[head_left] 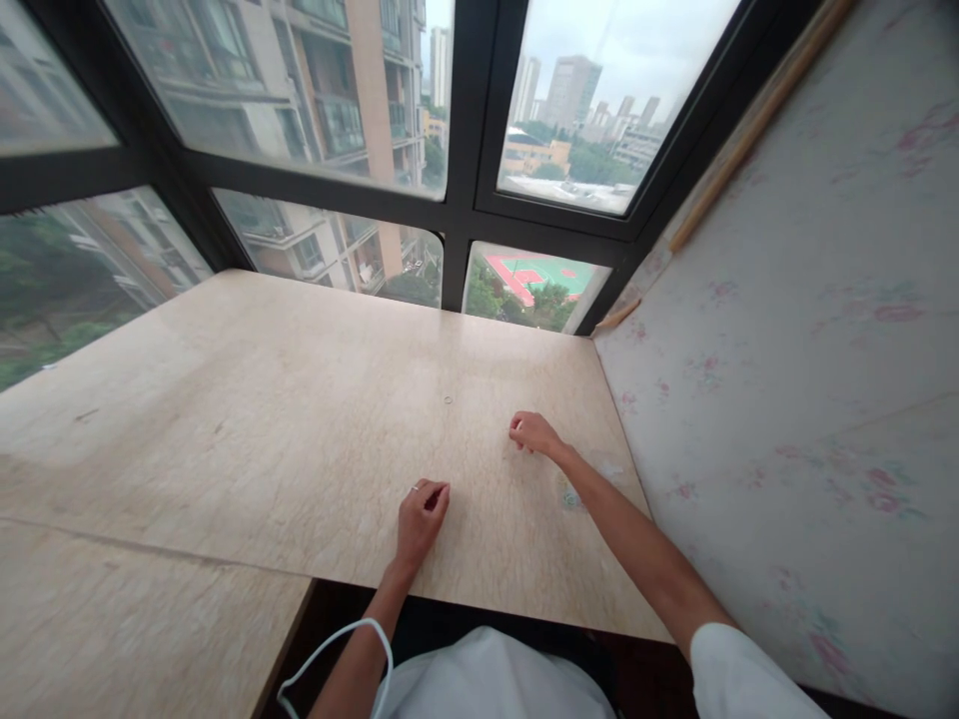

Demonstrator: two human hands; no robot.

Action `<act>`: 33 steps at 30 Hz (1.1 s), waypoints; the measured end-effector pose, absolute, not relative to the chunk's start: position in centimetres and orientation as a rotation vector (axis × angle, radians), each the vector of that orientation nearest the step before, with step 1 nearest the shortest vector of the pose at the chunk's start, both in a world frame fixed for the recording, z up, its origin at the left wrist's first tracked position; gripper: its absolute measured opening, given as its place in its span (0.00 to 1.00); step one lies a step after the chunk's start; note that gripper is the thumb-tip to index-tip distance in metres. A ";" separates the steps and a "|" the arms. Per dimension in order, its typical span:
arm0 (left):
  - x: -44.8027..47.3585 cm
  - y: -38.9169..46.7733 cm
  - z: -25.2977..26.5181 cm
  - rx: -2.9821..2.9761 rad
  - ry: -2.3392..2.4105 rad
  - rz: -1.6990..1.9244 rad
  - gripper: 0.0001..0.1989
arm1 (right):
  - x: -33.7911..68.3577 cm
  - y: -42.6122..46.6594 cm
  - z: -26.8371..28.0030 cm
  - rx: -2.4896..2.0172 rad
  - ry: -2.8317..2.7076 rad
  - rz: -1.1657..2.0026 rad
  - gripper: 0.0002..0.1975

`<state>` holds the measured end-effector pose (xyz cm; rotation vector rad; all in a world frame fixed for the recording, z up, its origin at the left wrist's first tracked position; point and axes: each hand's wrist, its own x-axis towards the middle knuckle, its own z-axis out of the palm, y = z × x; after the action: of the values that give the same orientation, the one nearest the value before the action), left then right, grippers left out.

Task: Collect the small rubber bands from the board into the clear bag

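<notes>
Fingers of the left hand and right hand: curled inward; whether they grip anything cannot be determined. Small ring: on the counter, near the right hand. Clear packet: beside the right forearm.

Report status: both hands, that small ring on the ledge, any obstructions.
Left hand and right hand curled, contents unclear. Small ring on ledge, untouched. Clear plastic by right forearm, not blocking the ring.
</notes>
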<state>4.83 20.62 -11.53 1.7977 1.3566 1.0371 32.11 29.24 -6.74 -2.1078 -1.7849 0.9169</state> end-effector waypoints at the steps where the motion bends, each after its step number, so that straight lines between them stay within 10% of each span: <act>1: 4.8 20.6 -11.5 1.795 1.353 1.036 0.12 | 32.2 28.7 -6.6 -2.067 -1.737 0.949 0.04; 33: 5.2 19.9 -11.6 1.916 1.330 0.931 0.12 | 37.9 12.1 -6.2 -1.890 -0.962 1.127 0.13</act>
<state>5.16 19.92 -11.58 1.9163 1.3301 0.9315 37.91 12.13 -6.17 -1.8901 -0.9622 1.1269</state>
